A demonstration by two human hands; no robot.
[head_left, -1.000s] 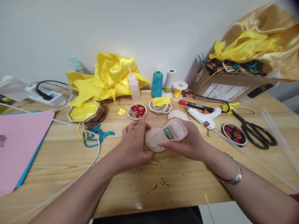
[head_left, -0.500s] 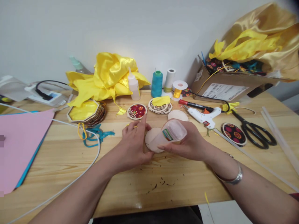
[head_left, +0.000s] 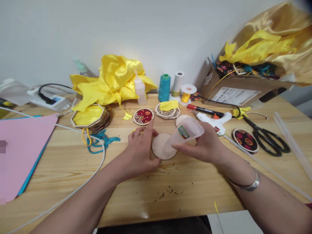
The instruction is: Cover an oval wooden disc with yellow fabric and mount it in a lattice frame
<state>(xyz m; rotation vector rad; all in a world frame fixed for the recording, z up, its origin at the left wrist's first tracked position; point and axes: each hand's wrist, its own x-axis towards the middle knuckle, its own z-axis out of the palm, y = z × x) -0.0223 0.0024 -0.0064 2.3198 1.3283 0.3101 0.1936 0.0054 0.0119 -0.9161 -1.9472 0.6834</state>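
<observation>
A plain round wooden disc (head_left: 161,146) lies flat on the wooden table (head_left: 170,191) in front of me. My left hand (head_left: 141,148) rests at the disc's left edge, fingers curled against it and the index finger pointing up. My right hand (head_left: 207,144) is closed around a translucent glue bottle (head_left: 185,132) with a small colourful label. The bottle is tipped nozzle-down over the disc's right part; its tip is hidden by the bottle body. A second plain disc (head_left: 181,119) lies just behind.
A red patterned disc (head_left: 143,116), a stack of lattice discs (head_left: 167,110), thread spools (head_left: 164,87), a marker (head_left: 204,110), a glue gun (head_left: 215,121) and scissors (head_left: 268,138) lie around. Yellow fabric (head_left: 114,81), octagonal frames (head_left: 90,117), pink paper (head_left: 21,146), a white cable (head_left: 80,182) and a cardboard box (head_left: 239,91) stand further out.
My right hand has shifted the glue bottle a little to the right and tilted its base up. The left hand and the disc have stayed in place.
</observation>
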